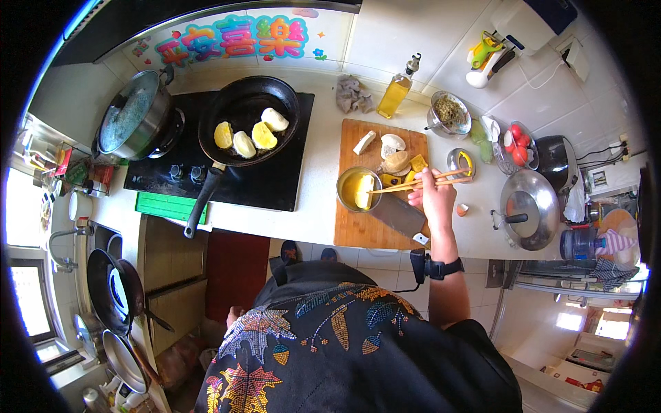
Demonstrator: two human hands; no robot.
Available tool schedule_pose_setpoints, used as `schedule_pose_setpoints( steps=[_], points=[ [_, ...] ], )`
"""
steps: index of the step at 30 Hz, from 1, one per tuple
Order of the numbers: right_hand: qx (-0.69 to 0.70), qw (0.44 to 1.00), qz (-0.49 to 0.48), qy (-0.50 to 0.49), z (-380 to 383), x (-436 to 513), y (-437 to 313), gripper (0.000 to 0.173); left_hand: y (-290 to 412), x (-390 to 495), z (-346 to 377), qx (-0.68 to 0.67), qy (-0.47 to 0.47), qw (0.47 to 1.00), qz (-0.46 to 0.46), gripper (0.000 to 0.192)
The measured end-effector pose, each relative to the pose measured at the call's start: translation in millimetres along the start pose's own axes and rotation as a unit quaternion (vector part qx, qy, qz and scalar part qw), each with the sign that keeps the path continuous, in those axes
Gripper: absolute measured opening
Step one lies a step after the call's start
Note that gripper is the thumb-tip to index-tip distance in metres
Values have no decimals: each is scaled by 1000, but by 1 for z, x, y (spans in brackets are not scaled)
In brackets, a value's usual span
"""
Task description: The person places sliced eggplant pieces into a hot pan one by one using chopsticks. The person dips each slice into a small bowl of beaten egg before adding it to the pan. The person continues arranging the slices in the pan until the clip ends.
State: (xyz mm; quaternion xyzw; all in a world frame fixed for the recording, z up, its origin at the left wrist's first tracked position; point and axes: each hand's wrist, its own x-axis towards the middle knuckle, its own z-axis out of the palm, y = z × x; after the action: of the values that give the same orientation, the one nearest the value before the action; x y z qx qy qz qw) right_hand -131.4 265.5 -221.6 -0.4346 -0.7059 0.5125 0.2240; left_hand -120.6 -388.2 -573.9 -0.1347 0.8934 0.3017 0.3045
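My right hand [436, 201] holds a pair of wooden chopsticks [400, 188]. Their tips touch a pale slice of what looks like steamed bun [364, 191], lying in yellow liquid in a metal bowl [339, 195]. The bowl stands on a wooden cutting board [353, 227], next to a cleaver [397, 219] lying flat, partly under my hand. Behind it on the board are white bun pieces [393, 144], a brownish piece [396, 161] and yellow chunks [418, 163]. Only a sliver of my left hand [235, 316] shows beside my body; its fingers are hidden.
A frying pan [248, 98] with several yellow-and-white slices sits on the black cooktop [258, 191], its handle jutting over the counter edge. A lidded pot [135, 116] stands left. An oil bottle [395, 95], a bowl of greenish filling [449, 111], an eggshell [462, 209] and a large lid [529, 209] surround the board.
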Motion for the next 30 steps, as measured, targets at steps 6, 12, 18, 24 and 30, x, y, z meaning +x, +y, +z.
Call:
schedule_pose_setpoints(
  steps=[6,12,18,24,30],
  points=[
    [-13,994,-108,5,15,-39,-13,28,-6,8,8,-45,5,998,50,28],
    [-64,992,-101,-36,39,-46,6,26,-2,15,8,-73,-18,996,38,26],
    [0,996,-78,-44,33,-36,16,29,2,15,3,-20,-17,999,28,29],
    [26,993,-107,-40,29,-56,11,30,5,8,-1,-6,-4,999,52,29],
    [-87,956,-273,-64,58,-94,12,16,20,3,-5,50,9,998,32,27]
  ],
)
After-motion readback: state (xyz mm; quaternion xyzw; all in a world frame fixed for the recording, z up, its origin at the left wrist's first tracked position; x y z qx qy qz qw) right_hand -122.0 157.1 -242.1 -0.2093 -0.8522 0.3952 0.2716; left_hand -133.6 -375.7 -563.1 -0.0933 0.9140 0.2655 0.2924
